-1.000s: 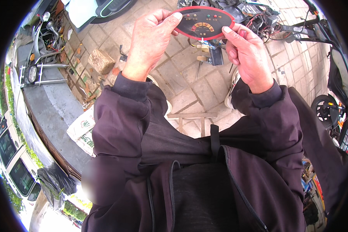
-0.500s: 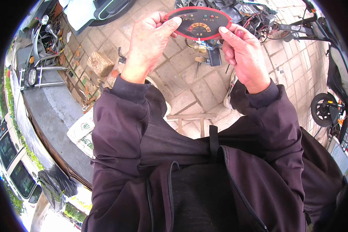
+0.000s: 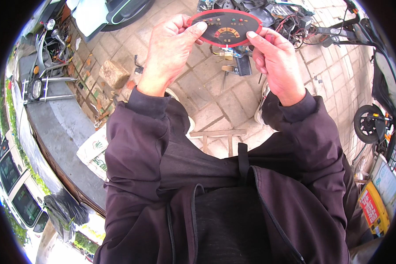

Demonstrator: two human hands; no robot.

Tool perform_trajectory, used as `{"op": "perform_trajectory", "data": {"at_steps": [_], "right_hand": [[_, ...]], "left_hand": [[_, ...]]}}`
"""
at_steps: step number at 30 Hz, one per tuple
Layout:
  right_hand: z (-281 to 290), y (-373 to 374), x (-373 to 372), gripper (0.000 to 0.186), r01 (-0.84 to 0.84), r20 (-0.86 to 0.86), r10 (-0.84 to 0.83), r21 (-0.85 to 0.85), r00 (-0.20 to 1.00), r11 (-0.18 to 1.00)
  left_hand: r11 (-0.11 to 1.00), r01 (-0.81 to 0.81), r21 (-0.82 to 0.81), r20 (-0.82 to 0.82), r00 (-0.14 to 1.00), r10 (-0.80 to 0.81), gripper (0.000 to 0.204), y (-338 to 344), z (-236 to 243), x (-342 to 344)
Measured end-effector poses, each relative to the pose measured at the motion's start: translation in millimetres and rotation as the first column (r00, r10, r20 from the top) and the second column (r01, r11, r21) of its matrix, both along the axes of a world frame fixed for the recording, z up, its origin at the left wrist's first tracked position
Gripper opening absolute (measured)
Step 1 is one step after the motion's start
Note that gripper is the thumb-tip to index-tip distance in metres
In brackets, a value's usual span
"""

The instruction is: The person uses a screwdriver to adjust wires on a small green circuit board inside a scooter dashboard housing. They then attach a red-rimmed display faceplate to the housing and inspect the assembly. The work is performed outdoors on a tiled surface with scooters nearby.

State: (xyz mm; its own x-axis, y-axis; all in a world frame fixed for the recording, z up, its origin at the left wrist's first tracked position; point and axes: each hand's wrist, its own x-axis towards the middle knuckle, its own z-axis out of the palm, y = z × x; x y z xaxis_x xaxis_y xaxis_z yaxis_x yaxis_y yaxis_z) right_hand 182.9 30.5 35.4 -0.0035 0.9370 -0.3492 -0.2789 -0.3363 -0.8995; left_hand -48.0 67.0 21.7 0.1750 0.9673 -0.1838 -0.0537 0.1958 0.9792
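Between my two hands I hold up an oval instrument panel (image 3: 226,27) with a red rim, a dark face, small coloured lights and an arc-shaped gauge. My left hand (image 3: 169,50) pinches its left end, thumb on the front. My right hand (image 3: 277,59) grips the right end, thumb on the face and the other fingers curled behind. A small pale connector (image 3: 227,53) with wires hangs just below the panel, partly hidden by it. Behind lies a tangle of wires and dark parts (image 3: 290,24) from a scooter.
A wooden block (image 3: 114,74) lies on the brick paving to the left. A grey board (image 3: 61,123) with a white sack (image 3: 94,149) runs along the left side. Scooter parts stand at right, with a wheel (image 3: 367,124) and a yellow box (image 3: 374,209). A light-blue body panel (image 3: 90,17) sits at far left.
The panel and my hands have shifted down very slightly. At the lower right, dark cloth has moved away, and a yellow box now shows there.
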Motion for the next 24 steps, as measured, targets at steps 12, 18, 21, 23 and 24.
{"op": "perform_trajectory", "data": {"at_steps": [12, 18, 21, 23, 24], "right_hand": [[-17.7, 7.7, -5.9, 0.044, -0.037, 0.539, -0.105, 0.246, 0.836, 0.969], [-19.1, 12.1, -2.0, 0.031, 0.026, 0.212, -0.085, 0.268, 0.973, 0.963], [-9.8, 8.0, 3.0, 0.023, 0.028, 0.118, -0.055, 0.219, 0.991, 0.975], [-3.1, 4.7, 5.5, 0.021, 0.053, 0.092, -0.072, 0.193, 0.993, 0.980], [-0.1, 3.1, 6.0, 0.021, 0.077, 0.080, -0.093, 0.185, 0.992, 0.980]], "left_hand": [[0.998, 0.061, -0.004, 0.070, 0.996, -0.061, 0.018, -12.6, -1.7, 19.2], [0.999, 0.039, -0.019, 0.055, 0.998, -0.038, 0.019, -8.8, -3.5, 12.4], [0.998, 0.028, -0.058, 0.076, 0.997, -0.024, 0.019, -6.3, -2.8, 8.0], [0.997, 0.026, -0.067, 0.090, 0.996, -0.020, 0.020, -5.5, -1.9, 6.4], [0.998, 0.027, -0.064, 0.095, 0.995, -0.021, 0.020, -5.5, -1.3, 5.9]]}}
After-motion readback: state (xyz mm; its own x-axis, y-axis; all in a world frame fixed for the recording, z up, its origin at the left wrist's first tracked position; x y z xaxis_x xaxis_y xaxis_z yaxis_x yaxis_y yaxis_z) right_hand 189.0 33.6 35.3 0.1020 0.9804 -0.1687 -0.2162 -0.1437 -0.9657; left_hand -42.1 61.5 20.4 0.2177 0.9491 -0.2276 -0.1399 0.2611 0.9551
